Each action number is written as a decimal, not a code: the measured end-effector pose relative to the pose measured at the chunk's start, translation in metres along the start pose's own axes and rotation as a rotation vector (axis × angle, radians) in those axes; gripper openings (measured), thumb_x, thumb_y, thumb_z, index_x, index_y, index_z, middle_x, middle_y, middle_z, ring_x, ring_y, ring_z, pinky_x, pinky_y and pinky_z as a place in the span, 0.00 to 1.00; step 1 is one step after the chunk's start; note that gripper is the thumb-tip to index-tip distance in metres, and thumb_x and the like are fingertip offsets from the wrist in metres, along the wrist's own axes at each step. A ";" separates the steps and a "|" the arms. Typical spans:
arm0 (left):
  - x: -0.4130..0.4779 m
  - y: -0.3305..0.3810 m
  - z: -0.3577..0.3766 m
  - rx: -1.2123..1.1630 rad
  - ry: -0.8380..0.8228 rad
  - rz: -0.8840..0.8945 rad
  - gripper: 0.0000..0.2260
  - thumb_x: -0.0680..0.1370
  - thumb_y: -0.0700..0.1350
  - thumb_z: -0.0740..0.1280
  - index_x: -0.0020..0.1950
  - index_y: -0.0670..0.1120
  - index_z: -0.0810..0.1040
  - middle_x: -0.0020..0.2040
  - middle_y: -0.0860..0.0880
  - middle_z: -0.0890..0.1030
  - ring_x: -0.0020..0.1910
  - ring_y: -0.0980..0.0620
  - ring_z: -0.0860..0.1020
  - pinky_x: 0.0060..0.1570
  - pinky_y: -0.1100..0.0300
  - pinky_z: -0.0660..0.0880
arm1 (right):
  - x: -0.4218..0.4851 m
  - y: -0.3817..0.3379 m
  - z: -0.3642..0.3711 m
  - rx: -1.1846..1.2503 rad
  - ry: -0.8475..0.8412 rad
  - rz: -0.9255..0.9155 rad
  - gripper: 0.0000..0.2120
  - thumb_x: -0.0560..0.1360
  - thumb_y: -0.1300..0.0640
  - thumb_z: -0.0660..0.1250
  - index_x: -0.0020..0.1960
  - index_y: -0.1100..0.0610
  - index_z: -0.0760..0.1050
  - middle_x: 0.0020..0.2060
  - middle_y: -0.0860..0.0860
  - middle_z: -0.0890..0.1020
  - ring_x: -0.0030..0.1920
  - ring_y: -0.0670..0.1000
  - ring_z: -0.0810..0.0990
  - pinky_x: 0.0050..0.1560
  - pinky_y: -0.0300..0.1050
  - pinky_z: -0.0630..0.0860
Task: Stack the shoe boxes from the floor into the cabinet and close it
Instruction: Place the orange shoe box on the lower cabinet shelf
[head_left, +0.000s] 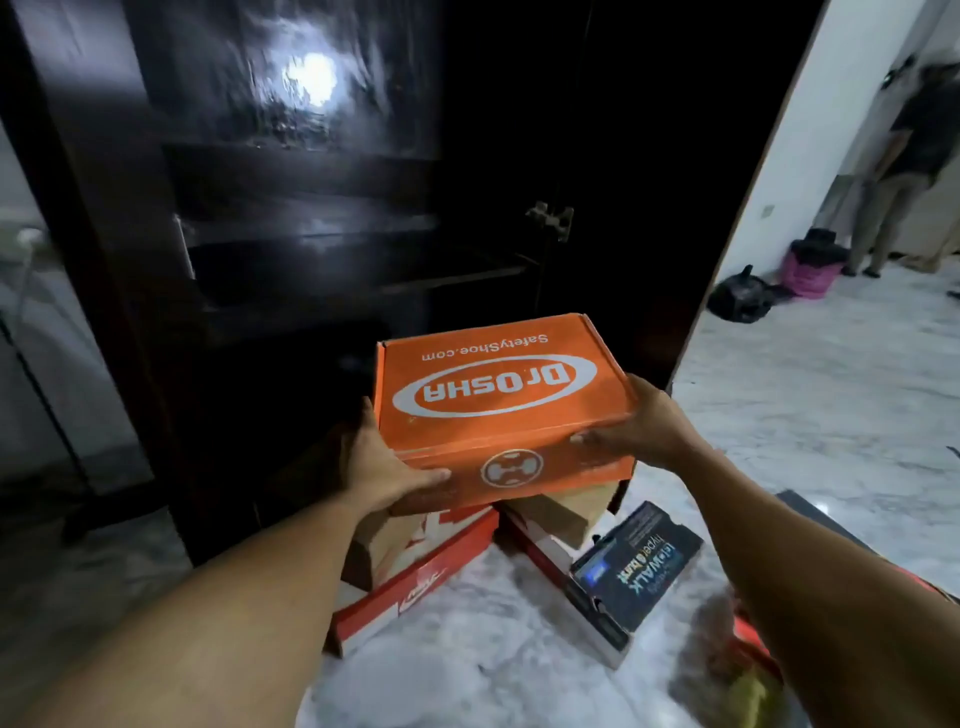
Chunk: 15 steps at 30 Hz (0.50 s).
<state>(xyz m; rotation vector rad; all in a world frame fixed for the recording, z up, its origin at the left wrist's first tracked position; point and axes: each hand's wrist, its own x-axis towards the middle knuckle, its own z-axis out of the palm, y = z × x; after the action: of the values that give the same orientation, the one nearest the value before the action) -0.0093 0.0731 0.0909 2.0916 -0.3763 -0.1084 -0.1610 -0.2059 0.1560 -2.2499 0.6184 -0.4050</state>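
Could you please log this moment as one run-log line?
left hand, right hand grip orange box | over red box | cabinet open

Single head-worn wide-angle view, looking forward and down, close over an orange shoe box (498, 400), facing a dark cabinet (311, 234)

We hold the orange shoe box (498, 400) with our left hand (382, 467) gripping its near left corner and our right hand (647, 423) clasping its right edge, above a red-and-white box (415, 577) and a dark blue box (634, 566) lying on the marble floor (493, 649) before the dark cabinet (291, 234).
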 end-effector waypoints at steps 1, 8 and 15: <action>0.014 0.001 0.004 -0.010 -0.007 -0.012 0.56 0.57 0.49 0.86 0.78 0.48 0.58 0.68 0.45 0.74 0.69 0.44 0.72 0.67 0.45 0.69 | 0.017 0.003 0.006 0.011 0.000 0.006 0.47 0.55 0.45 0.85 0.69 0.49 0.68 0.52 0.42 0.79 0.54 0.49 0.80 0.55 0.48 0.80; 0.109 -0.020 0.015 0.067 0.026 -0.072 0.44 0.59 0.45 0.85 0.70 0.47 0.66 0.65 0.46 0.76 0.67 0.45 0.74 0.65 0.47 0.71 | 0.131 0.021 0.067 0.098 -0.051 0.014 0.52 0.61 0.50 0.84 0.77 0.54 0.59 0.58 0.46 0.75 0.64 0.54 0.75 0.57 0.47 0.74; 0.180 -0.066 0.000 0.163 0.240 -0.096 0.50 0.57 0.48 0.86 0.72 0.45 0.63 0.64 0.44 0.76 0.66 0.42 0.74 0.65 0.45 0.73 | 0.211 0.010 0.138 0.159 -0.050 -0.084 0.60 0.61 0.51 0.84 0.81 0.50 0.49 0.73 0.54 0.69 0.72 0.58 0.69 0.70 0.53 0.67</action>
<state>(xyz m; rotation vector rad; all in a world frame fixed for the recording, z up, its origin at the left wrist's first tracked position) 0.1756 0.0496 0.0480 2.2532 -0.1434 0.1204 0.0751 -0.2456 0.0766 -2.1318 0.4504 -0.4239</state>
